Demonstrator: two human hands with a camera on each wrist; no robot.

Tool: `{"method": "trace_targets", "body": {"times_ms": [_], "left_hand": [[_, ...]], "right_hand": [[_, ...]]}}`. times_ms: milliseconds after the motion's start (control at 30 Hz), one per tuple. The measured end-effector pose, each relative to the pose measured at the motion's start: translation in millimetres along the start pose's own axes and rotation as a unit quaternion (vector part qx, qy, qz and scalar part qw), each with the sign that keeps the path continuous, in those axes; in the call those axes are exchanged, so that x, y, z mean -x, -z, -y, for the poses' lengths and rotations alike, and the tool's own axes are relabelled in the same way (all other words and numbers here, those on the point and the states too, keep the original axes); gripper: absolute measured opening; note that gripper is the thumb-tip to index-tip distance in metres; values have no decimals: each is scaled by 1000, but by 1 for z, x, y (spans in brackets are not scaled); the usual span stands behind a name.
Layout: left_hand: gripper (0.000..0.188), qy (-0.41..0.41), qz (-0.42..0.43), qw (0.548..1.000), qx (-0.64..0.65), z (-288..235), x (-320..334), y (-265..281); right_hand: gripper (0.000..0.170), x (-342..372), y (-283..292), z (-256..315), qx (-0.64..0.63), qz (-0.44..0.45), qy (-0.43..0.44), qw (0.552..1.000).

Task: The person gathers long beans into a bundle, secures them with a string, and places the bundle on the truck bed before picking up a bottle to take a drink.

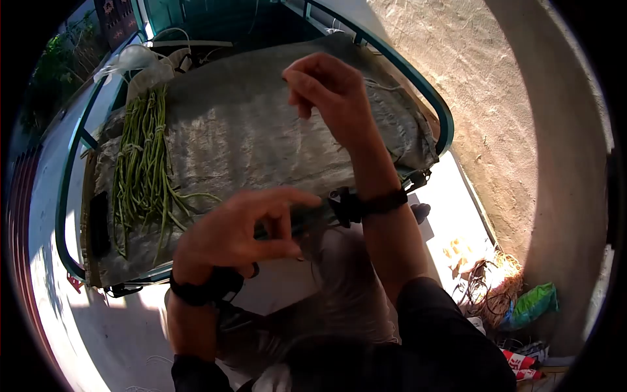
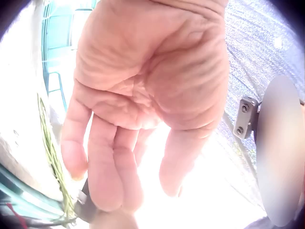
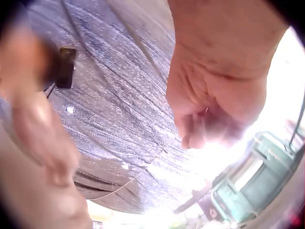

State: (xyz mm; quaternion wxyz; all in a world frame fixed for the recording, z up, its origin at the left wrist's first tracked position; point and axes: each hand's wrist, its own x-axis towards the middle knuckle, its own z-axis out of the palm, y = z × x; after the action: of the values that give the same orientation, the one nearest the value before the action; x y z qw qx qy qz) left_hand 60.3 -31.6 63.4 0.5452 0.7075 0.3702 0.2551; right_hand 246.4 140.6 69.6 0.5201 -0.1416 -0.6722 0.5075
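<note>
Nothing shows in my left hand (image 1: pixel 238 225), which hovers over the near edge of a grey cloth (image 1: pixel 228 144), thumb and index finger bent and apart. Its palm and loosely bent fingers fill the left wrist view. Above the far right part of the cloth is my raised right hand (image 1: pixel 330 91), its fingers loosely curled; the fingertips are partly hidden in the right wrist view, and no held thing shows. Long green beans (image 1: pixel 144 157), gathered in bundles with pale ties, lie on the cloth's left side, left of both hands. They also appear beyond the left hand (image 2: pixel 138 71) as green strands (image 2: pixel 50 152).
A teal metal rail (image 1: pixel 434 98) surrounds the cloth-covered cart bed. Behind the beans sits a clear plastic bag (image 1: pixel 134 59); a dark flat rectangle (image 1: pixel 99 223) lies at the left edge. A rough wall (image 1: pixel 490 98) rises at right, with straw (image 1: pixel 503 274) and a green bag (image 1: pixel 532 306) below.
</note>
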Motion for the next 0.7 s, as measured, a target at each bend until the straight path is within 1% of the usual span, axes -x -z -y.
{"method": "trace_targets", "body": {"times_ms": [67, 100, 133, 200, 233, 267, 333, 367, 433, 500, 533, 567, 600, 633, 667, 700], "left_hand": [[58, -53, -53, 997, -16, 14, -1, 10], [55, -80, -81, 993, -25, 18, -1, 12], [56, -85, -88, 992, -2, 19, -2, 13], [57, -94, -107, 989, 41, 17, -1, 15], [61, -79, -110, 989, 50, 19, 0, 17], [59, -92, -119, 987, 59, 22, 0, 19], [55, -116, -134, 981, 81, 27, 0, 21], [57, -89, -137, 983, 84, 24, 2, 23], [58, -100, -147, 979, 97, 29, 1, 25], [58, -111, -158, 977, 95, 32, 1, 27], [59, -115, -166, 975, 90, 32, 1, 29], [59, -118, -173, 974, 86, 32, 2, 31], [59, -122, -180, 973, 81, 32, 0, 30], [60, -132, -192, 968, 89, 31, -2, 28], [60, -133, -199, 967, 86, 31, -3, 27], [59, -132, -206, 966, 83, 30, -4, 27]], "right_hand": [[14, 6, 28, 28, 40, -10, 48, 998], [16, 9, 44, 36, 66, -20, 57, 996], [19, 12, 59, 44, 94, -27, 70, 993], [20, 24, 87, 63, 86, -88, 42, 992], [21, 32, 99, 74, 105, -100, 53, 988], [22, 44, 110, 86, 123, -112, 63, 984], [20, 72, 130, 110, 105, -145, 65, 982], [21, 89, 140, 118, 130, -166, 60, 976], [22, 125, 168, 122, 189, -215, 45, 957], [16, 161, 193, 109, 190, -303, -10, 934], [13, 181, 209, 98, 215, -335, -40, 917], [13, 205, 231, 83, 256, -357, -89, 894], [14, 230, 247, 71, 261, -389, -165, 868], [16, 260, 268, 55, 253, -400, -205, 857], [15, 292, 286, 34, 291, -409, -247, 829], [21, 319, 290, 21, 296, -416, -325, 796]]}}
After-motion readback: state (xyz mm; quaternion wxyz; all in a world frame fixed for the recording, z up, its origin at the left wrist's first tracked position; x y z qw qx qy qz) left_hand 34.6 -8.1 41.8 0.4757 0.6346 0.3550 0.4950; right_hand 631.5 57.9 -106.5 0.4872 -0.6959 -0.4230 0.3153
